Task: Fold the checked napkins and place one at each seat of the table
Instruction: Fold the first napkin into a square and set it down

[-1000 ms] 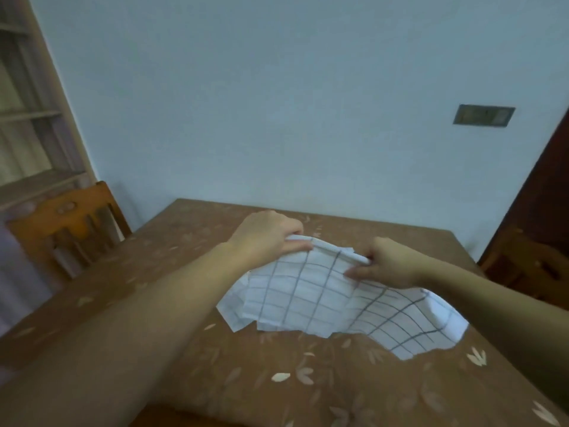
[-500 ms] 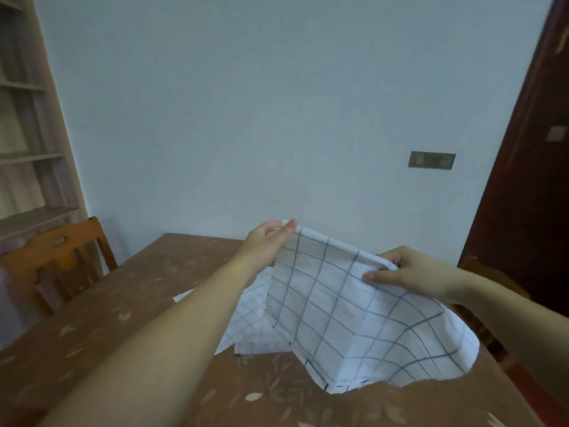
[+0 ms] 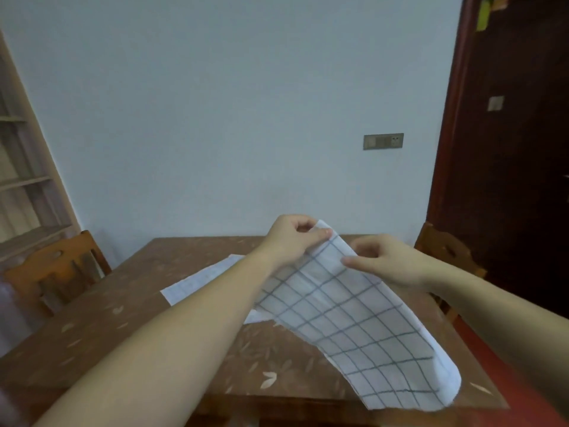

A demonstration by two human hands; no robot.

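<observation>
A white napkin with dark checks (image 3: 354,322) hangs in the air above the brown table (image 3: 129,306). My left hand (image 3: 292,238) pinches its top corner. My right hand (image 3: 391,263) grips the top edge a little to the right, close to the left hand. The cloth droops down toward the table's near right corner. Another checked napkin (image 3: 200,278) lies flat on the table behind my left forearm, partly hidden by it.
A wooden chair (image 3: 58,272) stands at the table's left side and another chair (image 3: 446,251) at the right. A shelf unit (image 3: 21,180) is at the far left, a dark door (image 3: 508,149) at the right, a pale wall behind.
Both hands have lifted the top napkin off the pile and drawn closer together at its top edge. The view has tilted up, so the table sits lower in the frame.
</observation>
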